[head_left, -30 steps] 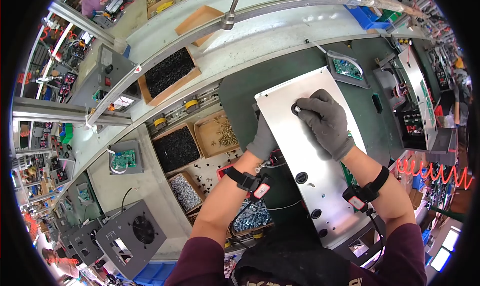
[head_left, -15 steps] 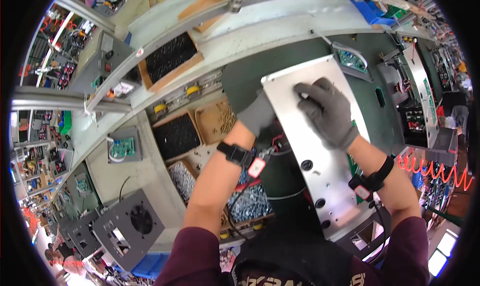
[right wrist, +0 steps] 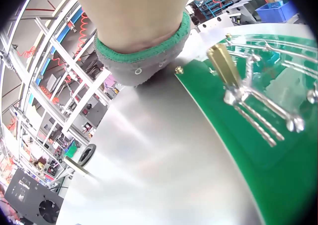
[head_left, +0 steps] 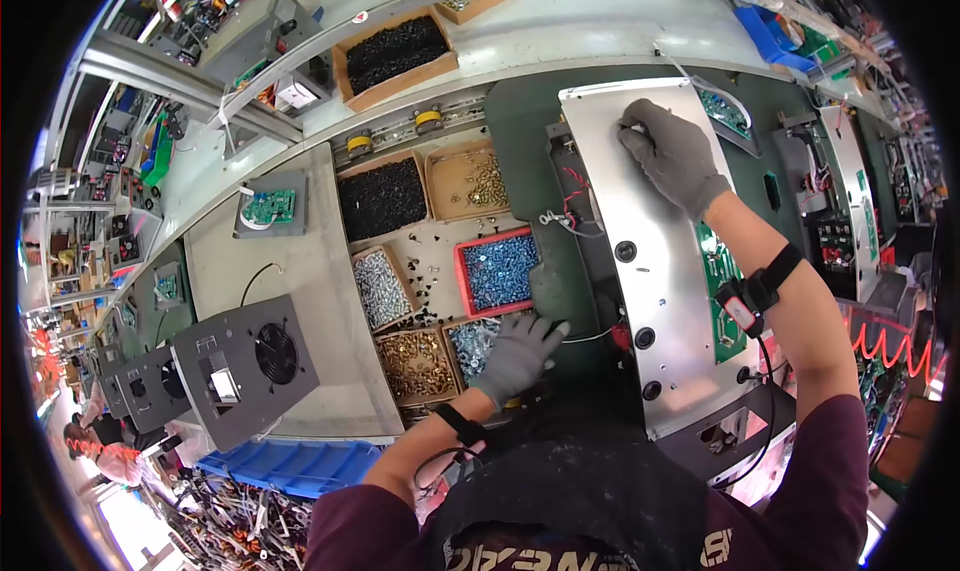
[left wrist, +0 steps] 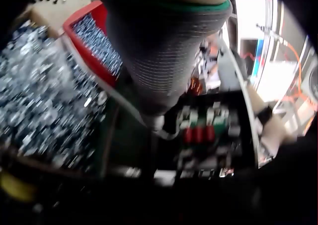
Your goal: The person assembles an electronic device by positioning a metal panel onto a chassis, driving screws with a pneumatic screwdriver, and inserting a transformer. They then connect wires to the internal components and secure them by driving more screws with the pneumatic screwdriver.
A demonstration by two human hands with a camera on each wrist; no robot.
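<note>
My left hand (head_left: 520,354), in a grey glove, reaches with spread fingers past the edge of a bin of silvery screws (head_left: 473,339). Its fingertips come near a thin white wire (head_left: 588,339), which leads into the open chassis (left wrist: 203,150) in the left wrist view. My gloved right hand (head_left: 675,156) rests on the upper part of a long bare metal panel (head_left: 640,206). Its thumb and fingers are curled together there, pinching a small white piece (head_left: 638,128); the fingers mostly hide it. In the right wrist view a green circuit board (right wrist: 233,140) lies along the panel's edge.
Left of the chassis sit a red tray of bluish screws (head_left: 500,271), a box of black screws (head_left: 382,199) and a box of brass parts (head_left: 415,361). Black grommets (head_left: 626,251) line the panel. A grey fan housing (head_left: 245,371) stands on the left bench.
My left hand has come out from behind the panel's left edge and moved down toward the screw bins. The right hand stays at the panel's upper part. The head view has shifted.
</note>
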